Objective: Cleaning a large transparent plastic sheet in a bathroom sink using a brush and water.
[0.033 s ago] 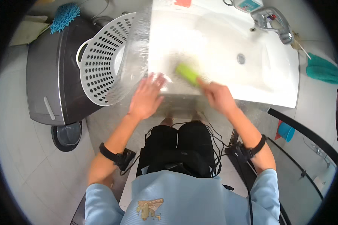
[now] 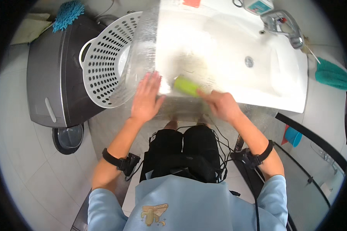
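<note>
My right hand (image 2: 223, 106) is closed round the end of a lime-green cleaning brush (image 2: 186, 85), which is blurred by motion. The brush lies against the front left part of the white washbasin (image 2: 219, 61), where the surface looks wet and cloudy; its underside is hidden. My left hand (image 2: 146, 96) has its fingers stretched out over a clear plastic sheet (image 2: 140, 61) along the basin's left edge. Nothing is in that hand.
A white perforated laundry basket (image 2: 100, 69) stands partly under the sheet, beside a dark grey appliance (image 2: 46, 77). A chrome tap (image 2: 285, 29), a white bottle (image 2: 258, 5) and a red-orange item (image 2: 191, 3) are at the basin's back. A green cloth (image 2: 331, 74) hangs at right.
The brush has moved a little left and nearer to me, with its head turned. My left hand has shifted slightly left, its fingers straighter.
</note>
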`<state>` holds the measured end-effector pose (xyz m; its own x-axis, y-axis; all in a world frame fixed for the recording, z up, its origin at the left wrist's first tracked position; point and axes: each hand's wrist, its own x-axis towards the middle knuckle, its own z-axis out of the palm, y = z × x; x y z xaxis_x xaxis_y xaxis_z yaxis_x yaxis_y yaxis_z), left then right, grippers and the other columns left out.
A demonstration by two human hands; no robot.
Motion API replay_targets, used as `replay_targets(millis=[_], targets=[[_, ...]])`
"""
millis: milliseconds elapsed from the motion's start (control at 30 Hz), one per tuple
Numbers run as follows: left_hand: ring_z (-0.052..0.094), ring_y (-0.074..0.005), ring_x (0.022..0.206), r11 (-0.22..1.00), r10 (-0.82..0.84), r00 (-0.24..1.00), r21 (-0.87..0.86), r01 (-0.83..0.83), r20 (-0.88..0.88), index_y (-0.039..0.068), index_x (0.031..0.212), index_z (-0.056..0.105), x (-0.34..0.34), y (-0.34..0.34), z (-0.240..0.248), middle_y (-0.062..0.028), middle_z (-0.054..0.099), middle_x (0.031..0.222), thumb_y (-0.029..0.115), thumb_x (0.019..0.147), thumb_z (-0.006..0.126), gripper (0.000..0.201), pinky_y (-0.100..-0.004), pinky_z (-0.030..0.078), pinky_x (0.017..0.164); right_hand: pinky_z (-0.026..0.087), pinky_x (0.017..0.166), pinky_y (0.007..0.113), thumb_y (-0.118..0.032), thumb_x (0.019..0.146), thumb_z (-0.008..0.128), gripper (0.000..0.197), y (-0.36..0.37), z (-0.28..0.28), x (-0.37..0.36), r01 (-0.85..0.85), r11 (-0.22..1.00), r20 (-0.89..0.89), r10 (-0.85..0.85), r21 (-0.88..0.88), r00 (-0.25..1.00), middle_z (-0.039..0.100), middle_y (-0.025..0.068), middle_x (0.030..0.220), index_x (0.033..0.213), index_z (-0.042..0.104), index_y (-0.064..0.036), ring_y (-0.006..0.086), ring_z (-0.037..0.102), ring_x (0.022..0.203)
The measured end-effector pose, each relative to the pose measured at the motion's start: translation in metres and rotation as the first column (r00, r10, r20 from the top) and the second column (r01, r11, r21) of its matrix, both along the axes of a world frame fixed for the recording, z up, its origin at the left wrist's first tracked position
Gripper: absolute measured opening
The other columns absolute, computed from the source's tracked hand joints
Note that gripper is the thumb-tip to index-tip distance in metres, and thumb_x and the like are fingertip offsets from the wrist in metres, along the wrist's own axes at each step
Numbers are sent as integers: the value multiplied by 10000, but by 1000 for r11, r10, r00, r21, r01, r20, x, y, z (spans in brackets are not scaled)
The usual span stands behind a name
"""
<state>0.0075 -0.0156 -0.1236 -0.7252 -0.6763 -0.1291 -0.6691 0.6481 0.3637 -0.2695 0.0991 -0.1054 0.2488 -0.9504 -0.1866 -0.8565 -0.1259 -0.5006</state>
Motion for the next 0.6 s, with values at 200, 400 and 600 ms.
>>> replay_targets(millis=[200, 400, 600], targets=[[246, -357, 1382, 780, 580, 809, 354, -516, -97, 0, 1408, 344, 66, 7, -48, -233, 264, 1484, 331, 931, 507, 603, -406, 200, 1127, 439, 542, 399, -51, 813, 545, 505, -103, 6, 13, 346, 926, -133, -366, -149, 921, 536, 162, 642, 1295, 557, -201, 309, 534, 541], [339, -329, 1321, 278, 947, 319, 389, -878, 43, -19, 1394, 342, 95, 26, -76, -216, 389, 1392, 332, 889, 598, 666, -383, 253, 1094, 489, 577, 413, -118, 814, 534, 500, -111, 15, 89, -277, 953, -149, 293, 122, 944, 595, 115, 769, 1306, 531, -209, 310, 579, 605], [552, -156, 941, -384, 867, -426, 892, -239, 259, 4, 1314, 420, 108, 43, -77, -58, 579, 1092, 255, 856, 663, 576, -259, 424, 829, 511, 578, 415, -71, 751, 534, 541, -158, 41, 119, -143, 973, -355, 200, 180, 913, 621, 131, 722, 1281, 560, -173, 297, 639, 657]])
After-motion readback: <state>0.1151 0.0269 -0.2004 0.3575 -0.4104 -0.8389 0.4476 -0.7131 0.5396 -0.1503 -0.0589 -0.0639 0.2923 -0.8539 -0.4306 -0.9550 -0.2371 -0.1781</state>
